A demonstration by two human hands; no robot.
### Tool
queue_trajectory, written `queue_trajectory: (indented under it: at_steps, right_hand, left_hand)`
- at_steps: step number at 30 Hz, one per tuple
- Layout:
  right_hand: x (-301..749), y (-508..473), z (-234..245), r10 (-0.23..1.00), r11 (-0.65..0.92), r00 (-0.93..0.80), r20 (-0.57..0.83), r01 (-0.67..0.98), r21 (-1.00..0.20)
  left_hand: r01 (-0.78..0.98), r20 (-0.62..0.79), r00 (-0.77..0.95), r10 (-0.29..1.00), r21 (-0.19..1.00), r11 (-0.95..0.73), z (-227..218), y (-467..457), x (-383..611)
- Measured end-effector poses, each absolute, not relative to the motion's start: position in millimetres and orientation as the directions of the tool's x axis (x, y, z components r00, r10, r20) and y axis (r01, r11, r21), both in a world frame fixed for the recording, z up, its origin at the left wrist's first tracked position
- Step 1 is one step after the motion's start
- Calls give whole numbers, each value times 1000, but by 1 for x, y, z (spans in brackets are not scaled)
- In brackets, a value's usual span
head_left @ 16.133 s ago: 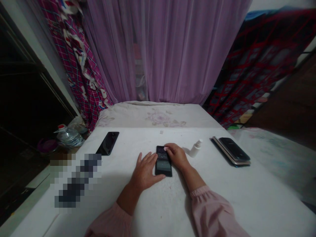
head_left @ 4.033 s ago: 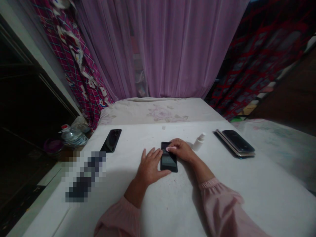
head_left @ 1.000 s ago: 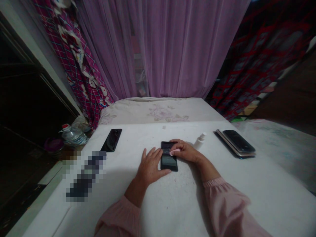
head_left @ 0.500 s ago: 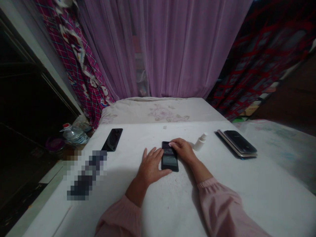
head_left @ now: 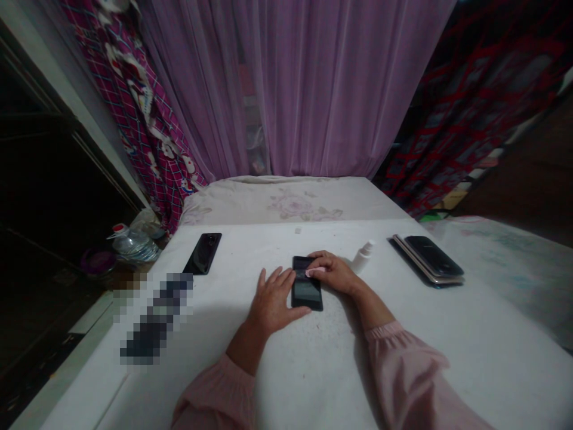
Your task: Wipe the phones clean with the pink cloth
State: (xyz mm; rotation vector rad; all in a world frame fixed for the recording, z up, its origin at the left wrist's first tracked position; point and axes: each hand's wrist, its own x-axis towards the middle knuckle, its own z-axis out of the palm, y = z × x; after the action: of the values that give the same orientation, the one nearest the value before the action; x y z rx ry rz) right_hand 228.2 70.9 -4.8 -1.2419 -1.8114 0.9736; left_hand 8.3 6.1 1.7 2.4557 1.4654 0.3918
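Okay, we've got the black smartphone (head_left: 307, 292) lying flat, screen up, mid-way along the white surface (head_left: 313, 364). L hand (head_left: 273, 301) rests beside it, fingers open & spread, thumb along the phone's lower edge, no grip. R hand (head_left: 335, 275) sits over the phone's top end, fingers curled, pinching a small pink piece (head_left: 316, 272) against the screen; material too small to tell. Just past R hand, a white spray bottle (head_left: 363, 255) stands upright. Further R, a stack of phones (head_left: 427, 258); further L, another black phone (head_left: 202, 253), w/ both lying well apart from us.
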Motion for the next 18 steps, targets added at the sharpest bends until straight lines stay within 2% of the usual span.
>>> queue_trajectory:
  at_steps: [4, 10, 18]
  right_hand:
    - [229, 71, -6, 945, 253, -295, 140, 390, -885]
    - [223, 73, -8, 949, 309, -204, 239, 474, -824]
    - [211, 70, -6, 968, 193, 3, 249, 624, -757]
  left_hand:
    - [818, 98, 457, 884, 344, -462, 1, 6, 8]
    - [819, 99, 452, 887, 349, -456, 2, 6, 10]
    - [817, 110, 454, 884, 344, -462, 0, 6, 8]
